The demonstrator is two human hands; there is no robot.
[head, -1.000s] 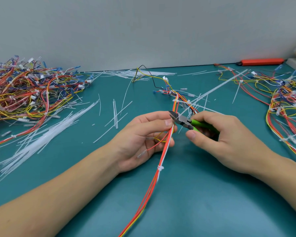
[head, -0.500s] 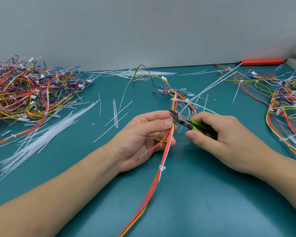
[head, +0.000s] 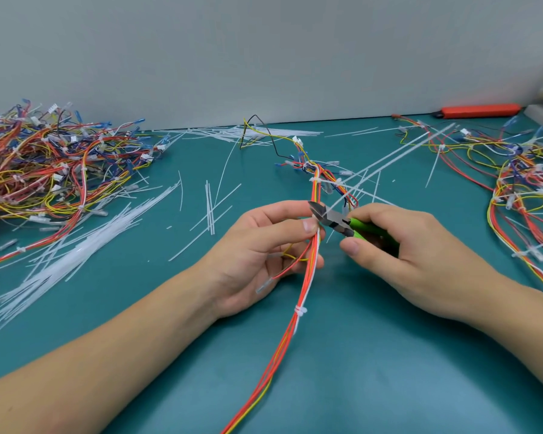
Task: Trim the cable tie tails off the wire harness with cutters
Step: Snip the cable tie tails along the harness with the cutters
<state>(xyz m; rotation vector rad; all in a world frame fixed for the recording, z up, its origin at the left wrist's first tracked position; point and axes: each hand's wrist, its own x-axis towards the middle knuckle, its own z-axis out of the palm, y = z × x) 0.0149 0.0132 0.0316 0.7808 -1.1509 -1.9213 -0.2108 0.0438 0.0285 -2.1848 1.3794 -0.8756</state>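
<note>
A wire harness (head: 306, 277) of red, orange and yellow wires runs from the table's front edge up the middle of the teal table. My left hand (head: 261, 249) pinches it between thumb and fingers just below the cutter jaws. My right hand (head: 395, 249) grips green-handled cutters (head: 336, 220), whose jaws sit at the harness beside my left thumb. A long white cable tie tail (head: 386, 161) stretches from the jaws up to the right. Lower down, a trimmed white cable tie (head: 300, 311) wraps the bundle.
A heap of harnesses (head: 44, 164) fills the left side, with cut white tie tails (head: 76, 255) scattered beside it. More harnesses (head: 521, 183) lie at the right. An orange tool (head: 480, 110) rests by the back wall.
The long white tie tail has swung, its far end now higher and further right. Both hands and the cutters have stayed almost still at the harness.
</note>
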